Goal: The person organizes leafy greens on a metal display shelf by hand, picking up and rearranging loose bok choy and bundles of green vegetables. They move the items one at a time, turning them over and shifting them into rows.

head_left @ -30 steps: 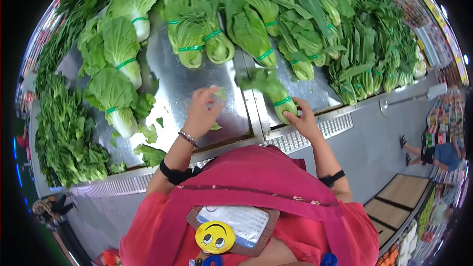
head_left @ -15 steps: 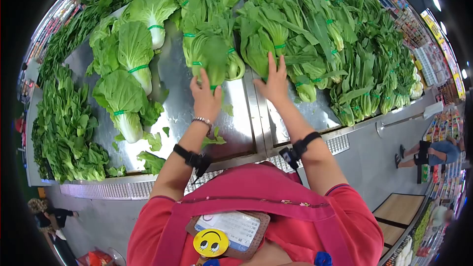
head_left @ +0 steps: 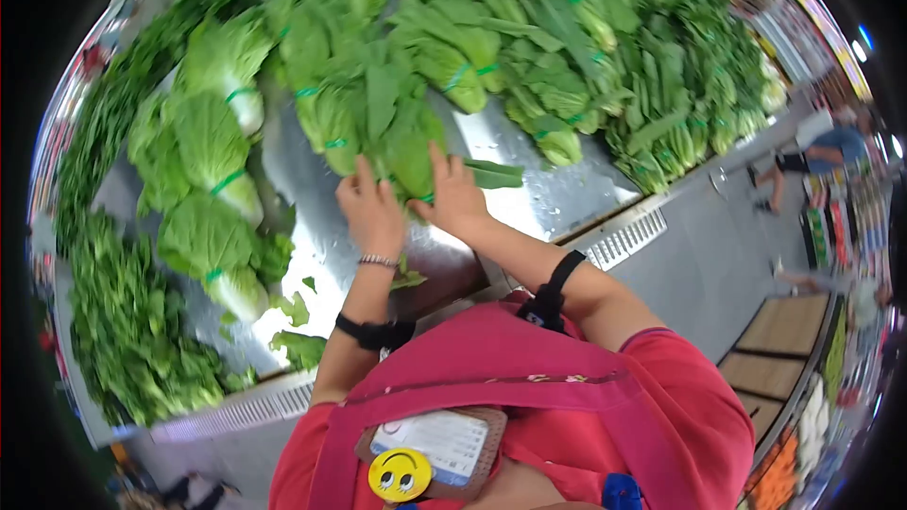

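A bunch of leafy greens (head_left: pixel 413 153), bound low down with green tape, lies on the metal display between my hands. My left hand (head_left: pixel 373 215) curls its fingers against the left of the bunch's base. From the right, my right hand (head_left: pixel 455 200) grips the same bunch, thumb near the tape and index finger along the leaves. A long loose leaf (head_left: pixel 496 174) pokes out beyond my right hand. Just up and left is another taped bunch of greens (head_left: pixel 331 118). The underside of the held bunch is hidden.
Taped Chinese cabbages (head_left: pixel 210 244) lie on the left, with loose leaf scraps around them. More greens (head_left: pixel 661 123) are piled at the right and back. A slotted metal edge (head_left: pixel 628 238) runs along the display's front. A person in blue (head_left: pixel 836 146) is in the aisle at right.
My right hand has moved left and down, from the neighbouring bunch to the one by my left hand. That bunch now sits closer to me, and the view has turned.
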`<act>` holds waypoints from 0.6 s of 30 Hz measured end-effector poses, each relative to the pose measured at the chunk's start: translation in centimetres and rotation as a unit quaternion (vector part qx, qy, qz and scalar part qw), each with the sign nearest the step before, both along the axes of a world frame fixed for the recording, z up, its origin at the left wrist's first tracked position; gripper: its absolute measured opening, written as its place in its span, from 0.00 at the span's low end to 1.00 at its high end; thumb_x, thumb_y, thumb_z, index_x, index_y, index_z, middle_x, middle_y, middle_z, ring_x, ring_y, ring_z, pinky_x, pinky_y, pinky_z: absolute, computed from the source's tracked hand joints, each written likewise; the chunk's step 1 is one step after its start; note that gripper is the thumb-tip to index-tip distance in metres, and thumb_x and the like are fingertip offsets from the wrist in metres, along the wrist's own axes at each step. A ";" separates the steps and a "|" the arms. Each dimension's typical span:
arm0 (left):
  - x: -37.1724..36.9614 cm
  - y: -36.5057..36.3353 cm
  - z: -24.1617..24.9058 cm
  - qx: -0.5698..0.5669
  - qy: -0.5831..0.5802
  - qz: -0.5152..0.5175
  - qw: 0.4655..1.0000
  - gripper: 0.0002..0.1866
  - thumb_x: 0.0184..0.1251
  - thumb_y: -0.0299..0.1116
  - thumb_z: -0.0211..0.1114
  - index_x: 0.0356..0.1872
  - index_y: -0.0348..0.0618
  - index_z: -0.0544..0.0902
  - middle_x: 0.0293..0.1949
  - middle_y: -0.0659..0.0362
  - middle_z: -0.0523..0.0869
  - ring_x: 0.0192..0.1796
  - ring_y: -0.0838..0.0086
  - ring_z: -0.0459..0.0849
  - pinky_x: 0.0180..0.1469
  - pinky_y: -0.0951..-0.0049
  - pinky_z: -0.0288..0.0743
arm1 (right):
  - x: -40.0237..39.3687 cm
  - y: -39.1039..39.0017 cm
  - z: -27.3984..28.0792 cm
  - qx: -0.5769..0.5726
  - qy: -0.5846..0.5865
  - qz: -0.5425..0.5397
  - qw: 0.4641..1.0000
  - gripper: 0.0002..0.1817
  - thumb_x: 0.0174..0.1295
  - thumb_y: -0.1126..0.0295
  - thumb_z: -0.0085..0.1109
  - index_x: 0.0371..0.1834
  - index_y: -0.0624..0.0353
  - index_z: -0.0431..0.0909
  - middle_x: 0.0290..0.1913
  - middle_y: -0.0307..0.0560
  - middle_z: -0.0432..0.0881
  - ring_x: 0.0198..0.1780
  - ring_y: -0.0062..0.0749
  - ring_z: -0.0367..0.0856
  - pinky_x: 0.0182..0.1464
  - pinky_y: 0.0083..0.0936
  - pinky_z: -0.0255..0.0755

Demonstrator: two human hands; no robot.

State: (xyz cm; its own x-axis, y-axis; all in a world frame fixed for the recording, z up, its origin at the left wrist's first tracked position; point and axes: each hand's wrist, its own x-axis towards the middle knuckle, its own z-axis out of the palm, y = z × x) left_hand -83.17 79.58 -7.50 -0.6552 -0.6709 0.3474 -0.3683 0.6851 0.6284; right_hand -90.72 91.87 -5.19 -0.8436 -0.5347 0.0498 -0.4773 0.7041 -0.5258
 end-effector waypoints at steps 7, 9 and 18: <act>1.2 1.8 1.5 -0.209 -0.072 -0.231 0.948 0.27 0.66 0.34 0.61 0.67 0.49 0.73 0.72 0.50 0.64 0.73 0.48 0.59 0.72 0.48 0.53 | -3.5 5.2 -1.7 -0.215 0.000 0.004 0.977 0.40 0.51 0.59 0.70 0.64 0.69 0.65 0.47 0.68 0.77 0.53 0.58 0.77 0.55 0.42 0.73; 1.0 1.3 1.4 -0.195 -0.029 -0.243 0.950 0.25 0.66 0.35 0.61 0.65 0.50 0.75 0.70 0.50 0.66 0.72 0.48 0.61 0.71 0.47 0.54 | -4.9 8.9 -1.3 -0.212 0.019 -0.071 0.974 0.23 0.52 0.62 0.67 0.47 0.67 0.79 0.42 0.63 0.80 0.47 0.57 0.79 0.52 0.41 0.74; -1.7 6.1 5.6 -0.154 0.127 -0.199 0.959 0.13 0.60 0.27 0.64 0.47 0.45 0.85 0.57 0.50 0.76 0.65 0.48 0.68 0.65 0.50 0.61 | -12.1 24.6 1.0 0.069 -0.143 -0.193 0.968 0.23 0.53 0.59 0.66 0.51 0.59 0.81 0.47 0.55 0.81 0.51 0.52 0.79 0.55 0.40 0.74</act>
State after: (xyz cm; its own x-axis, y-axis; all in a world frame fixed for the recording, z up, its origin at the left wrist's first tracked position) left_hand -84.89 85.71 -1.91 -0.7058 -0.2255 0.6715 0.0993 0.9072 0.4089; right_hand -102.80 116.47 -4.21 -0.9506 -0.1609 -0.2655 -0.0124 0.8742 -0.4854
